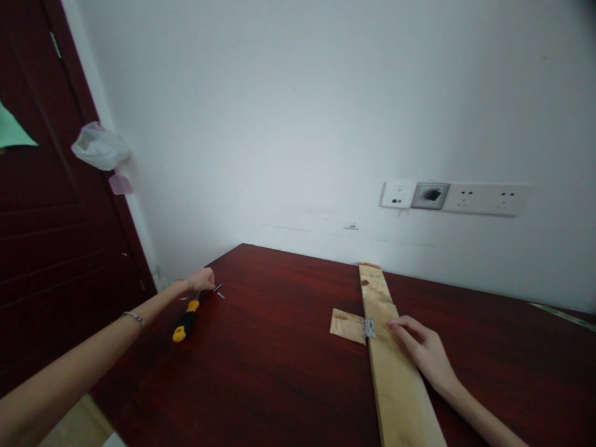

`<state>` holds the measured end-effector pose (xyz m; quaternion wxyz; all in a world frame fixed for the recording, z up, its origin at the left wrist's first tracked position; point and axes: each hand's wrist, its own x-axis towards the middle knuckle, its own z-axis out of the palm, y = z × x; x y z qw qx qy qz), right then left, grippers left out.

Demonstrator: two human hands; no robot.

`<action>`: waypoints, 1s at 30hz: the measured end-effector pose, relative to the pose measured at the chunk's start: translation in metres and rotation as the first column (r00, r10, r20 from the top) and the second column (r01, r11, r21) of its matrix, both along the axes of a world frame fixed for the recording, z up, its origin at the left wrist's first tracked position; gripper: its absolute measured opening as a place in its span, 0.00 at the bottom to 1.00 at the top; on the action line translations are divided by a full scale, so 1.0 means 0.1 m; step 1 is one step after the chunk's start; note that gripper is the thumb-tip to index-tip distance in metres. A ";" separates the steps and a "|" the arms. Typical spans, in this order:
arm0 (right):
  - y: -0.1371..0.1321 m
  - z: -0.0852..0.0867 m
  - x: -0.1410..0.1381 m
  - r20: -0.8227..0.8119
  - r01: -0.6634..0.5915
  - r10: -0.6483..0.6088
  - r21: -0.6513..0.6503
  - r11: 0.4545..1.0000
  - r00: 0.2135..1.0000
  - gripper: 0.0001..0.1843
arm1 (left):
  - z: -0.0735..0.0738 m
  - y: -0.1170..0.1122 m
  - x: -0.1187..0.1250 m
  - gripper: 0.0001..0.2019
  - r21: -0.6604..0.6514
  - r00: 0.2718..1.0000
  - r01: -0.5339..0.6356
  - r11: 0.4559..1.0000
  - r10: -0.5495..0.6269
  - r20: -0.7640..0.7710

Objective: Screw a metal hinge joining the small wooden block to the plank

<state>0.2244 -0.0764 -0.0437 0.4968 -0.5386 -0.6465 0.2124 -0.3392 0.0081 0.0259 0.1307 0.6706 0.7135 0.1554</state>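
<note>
Left of the board (401, 379), the left hand (205, 279) was bunched, contents indeterminable; the right hand (431, 357), loosely curled upon it, arguably warranted steadier pressure.

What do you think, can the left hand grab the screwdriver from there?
Probably yes: the screwdriver lies close to the left hand, and nothing seems to block the way. I can't tell whether that hand holds something, though.

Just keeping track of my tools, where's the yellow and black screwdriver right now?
In the head view, the screwdriver lies toward the left edge of the dark red table, just below the left hand.
</note>
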 end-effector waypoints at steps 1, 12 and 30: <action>0.00 -0.01 0.00 0.000 -0.003 0.003 0.000 1.000 1.000 0.16 | -0.01 0.02 -0.01 0.10 -0.024 0.999 -0.003 1.000 0.002 -0.045; -0.01 0.01 -0.01 -0.028 -0.012 0.012 0.005 1.000 1.000 0.17 | -0.14 0.19 -0.05 0.02 -0.121 0.930 -0.019 0.993 -0.027 -0.365; 0.01 -0.02 -0.04 -0.017 -0.027 0.027 0.030 0.999 0.999 0.16 | 0.22 0.34 0.58 0.05 0.082 0.927 0.091 0.992 -0.055 -0.370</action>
